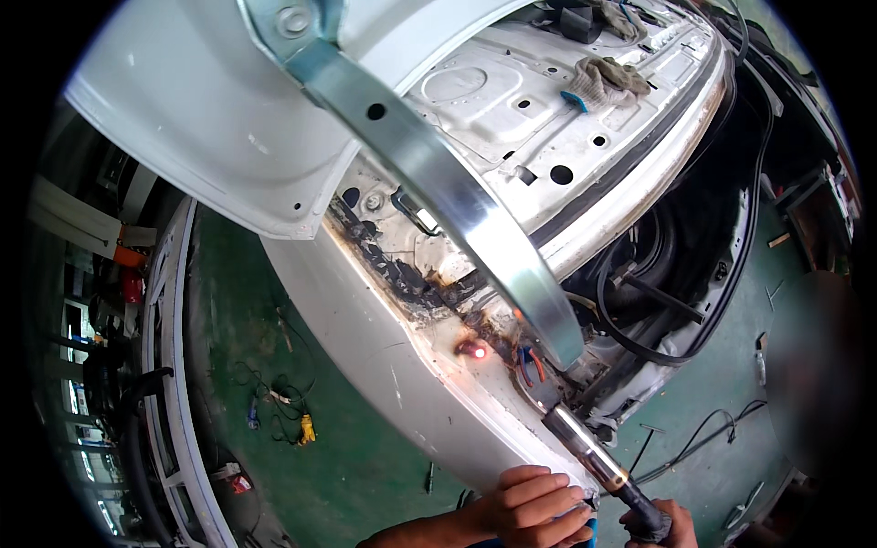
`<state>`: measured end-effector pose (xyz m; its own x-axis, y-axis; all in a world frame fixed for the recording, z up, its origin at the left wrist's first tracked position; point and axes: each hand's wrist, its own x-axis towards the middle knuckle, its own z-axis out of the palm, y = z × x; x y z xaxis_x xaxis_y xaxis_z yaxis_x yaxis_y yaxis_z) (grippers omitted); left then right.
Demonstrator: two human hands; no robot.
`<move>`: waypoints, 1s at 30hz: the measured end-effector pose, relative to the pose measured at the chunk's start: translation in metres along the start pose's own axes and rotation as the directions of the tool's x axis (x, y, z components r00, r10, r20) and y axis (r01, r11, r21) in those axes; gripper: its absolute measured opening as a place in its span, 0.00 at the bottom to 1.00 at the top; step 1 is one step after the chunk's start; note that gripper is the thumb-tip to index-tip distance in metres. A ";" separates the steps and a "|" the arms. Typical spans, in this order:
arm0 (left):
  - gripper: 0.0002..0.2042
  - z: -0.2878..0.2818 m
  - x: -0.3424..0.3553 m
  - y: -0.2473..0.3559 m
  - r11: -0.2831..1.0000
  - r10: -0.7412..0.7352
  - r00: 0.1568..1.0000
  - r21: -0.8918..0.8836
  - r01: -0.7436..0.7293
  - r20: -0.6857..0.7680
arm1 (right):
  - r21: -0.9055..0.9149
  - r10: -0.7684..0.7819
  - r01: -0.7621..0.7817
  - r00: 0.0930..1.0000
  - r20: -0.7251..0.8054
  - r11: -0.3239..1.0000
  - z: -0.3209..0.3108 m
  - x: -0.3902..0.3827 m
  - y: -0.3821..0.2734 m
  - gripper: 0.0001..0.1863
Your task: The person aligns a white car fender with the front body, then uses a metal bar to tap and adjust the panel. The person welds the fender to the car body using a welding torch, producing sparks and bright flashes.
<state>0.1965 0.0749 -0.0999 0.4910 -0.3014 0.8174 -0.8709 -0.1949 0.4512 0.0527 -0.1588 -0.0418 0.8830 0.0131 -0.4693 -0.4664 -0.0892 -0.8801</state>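
At the lower right my right hand [674, 528] is closed round the dark grip of a tool with a shiny metal barrel [585, 446]; its exact kind is unclear. The barrel points up and left at a white car body panel [438, 402]. A small red-hot spot [479, 352] glows on the panel's scorched seam, beyond the tool's front end. My left hand [534, 507] is beside the barrel, over the panel's lower edge, with fingers curled; what they hold, if anything, is hidden. A blue edge [593, 532] shows beside it. Pliers with red and blue handles [528, 365] lie near the glow.
A curved metal hinge arm [438, 183] crosses above the seam from a raised white panel [210, 119]. Gloves [607, 82] lie on the white metal deck [493, 119]. Cables and a yellow connector [307, 429] are on the green floor [356, 493]. A black rubber seal [639, 356] loops at right.
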 end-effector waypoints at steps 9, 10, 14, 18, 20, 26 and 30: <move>0.16 -0.002 0.033 -0.008 0.985 -0.078 0.958 -0.128 0.117 0.275 | 0.041 0.015 -0.016 1.000 0.017 0.999 -0.028 0.002 0.023 0.24; 0.17 0.000 0.033 -0.009 0.985 -0.089 0.953 -0.116 0.127 0.291 | 0.063 0.014 -0.015 1.000 0.017 0.998 -0.030 0.003 0.027 0.24; 0.13 -0.003 0.033 -0.005 0.960 -0.208 0.887 -0.087 0.266 0.411 | 0.123 0.097 -0.091 0.994 -0.041 0.988 -0.040 0.000 0.046 0.24; 0.18 0.003 0.046 -0.010 0.942 -0.253 0.909 -0.131 0.310 0.332 | 0.132 0.074 -0.056 0.988 -0.137 0.990 -0.048 0.001 0.055 0.23; 0.20 0.008 0.037 -0.012 0.943 -0.249 0.902 -0.123 0.309 0.353 | 0.156 0.092 -0.067 0.983 -0.158 0.985 -0.052 0.001 0.068 0.24; 0.21 0.011 0.030 -0.009 0.948 -0.271 0.892 -0.062 0.313 0.363 | 0.196 0.118 -0.080 0.974 -0.194 0.977 -0.062 0.005 0.091 0.25; 0.21 0.011 0.030 -0.008 0.951 -0.272 0.896 -0.042 0.305 0.351 | 0.230 0.145 -0.104 0.975 -0.169 0.968 -0.071 0.004 0.108 0.26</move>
<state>0.2180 0.0569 -0.0831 0.6848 -0.5448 0.4840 -0.6797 -0.2380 0.6938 0.0102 -0.2395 -0.1336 0.8021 -0.1684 -0.5730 -0.5556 0.1416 -0.8193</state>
